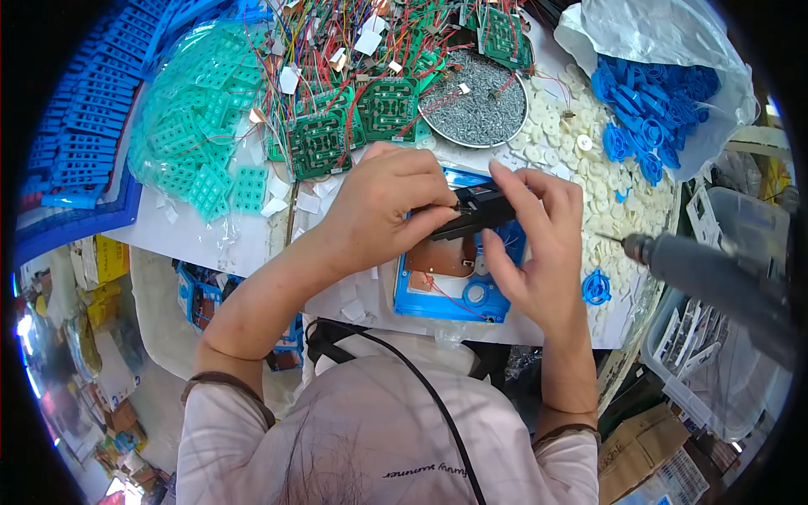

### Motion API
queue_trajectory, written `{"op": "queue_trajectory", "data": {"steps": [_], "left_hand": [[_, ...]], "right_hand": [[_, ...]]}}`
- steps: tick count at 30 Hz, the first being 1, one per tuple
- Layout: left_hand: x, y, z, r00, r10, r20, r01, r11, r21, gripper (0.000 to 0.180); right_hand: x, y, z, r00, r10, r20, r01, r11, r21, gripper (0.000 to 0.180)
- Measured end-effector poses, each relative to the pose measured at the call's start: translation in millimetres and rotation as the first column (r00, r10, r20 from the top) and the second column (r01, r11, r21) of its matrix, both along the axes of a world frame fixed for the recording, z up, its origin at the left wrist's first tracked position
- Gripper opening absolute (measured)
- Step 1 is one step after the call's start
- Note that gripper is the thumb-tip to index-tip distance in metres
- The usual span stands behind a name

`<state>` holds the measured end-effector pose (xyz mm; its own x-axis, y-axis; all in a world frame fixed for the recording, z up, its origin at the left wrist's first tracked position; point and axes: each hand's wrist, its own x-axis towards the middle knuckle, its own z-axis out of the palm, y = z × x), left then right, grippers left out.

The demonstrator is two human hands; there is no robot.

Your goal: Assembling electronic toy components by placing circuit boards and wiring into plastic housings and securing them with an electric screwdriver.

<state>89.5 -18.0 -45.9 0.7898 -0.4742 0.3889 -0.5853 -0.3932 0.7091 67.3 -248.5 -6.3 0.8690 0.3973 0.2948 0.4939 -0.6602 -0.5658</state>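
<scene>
Near the middle of the frame I have my left hand [383, 206] and right hand [539, 244] both closed on a small black oblong plastic part [480, 210]: left fingers curled round its left end, right thumb and fingers pinching its right end. It sits just above a flat blue plastic housing [446, 299] with a coppery plate and a thin red wire inside.

My worry is that glossy black piece. It looks smooth and hard, held by fingertips only, so a twist could flip it into the loose parts around. The red wire looks fine enough to snag or tear if the housing shifts. A grey, matte power screwdriver [707, 273] pokes in from the right, tip near my right hand, and could scratch or catch.

Upper centre, a round metal tray of small grey screws [480, 101] sits beside green circuit boards [387, 109] tangled in coloured wires. Cream plastic discs [572, 143] lie scattered at right.
</scene>
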Motion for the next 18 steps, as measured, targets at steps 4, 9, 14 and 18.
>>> {"op": "queue_trajectory", "data": {"steps": [4, 9, 14, 18], "left_hand": [[0.4, 0.4, 7.3, 0.997, 0.028, -0.069, -0.026, 0.999, 0.034, 0.012], [2.5, 0.3, 10.2, 0.998, 0.004, -0.064, -0.002, 0.999, 0.038, 0.012], [2.4, 5.3, 11.4, 0.998, 0.004, -0.065, 0.0, 0.998, 0.069, 0.009], [3.8, 8.9, 15.3, 1.0, 0.005, -0.013, -0.003, 0.992, 0.13, 0.009]], "right_hand": [[2.3, -13.3, -2.9, 0.995, 0.077, -0.06, -0.082, 0.992, -0.091, 0.059], [7.2, -15.7, -21.7, 0.994, 0.085, -0.076, -0.089, 0.994, -0.064, 0.055], [9.5, -16.4, -21.7, 0.992, 0.121, 0.035, -0.116, 0.987, -0.11, 0.052], [-6.5, -13.6, 3.7, 0.988, 0.156, -0.019, -0.157, 0.981, -0.112, 0.049]]}}
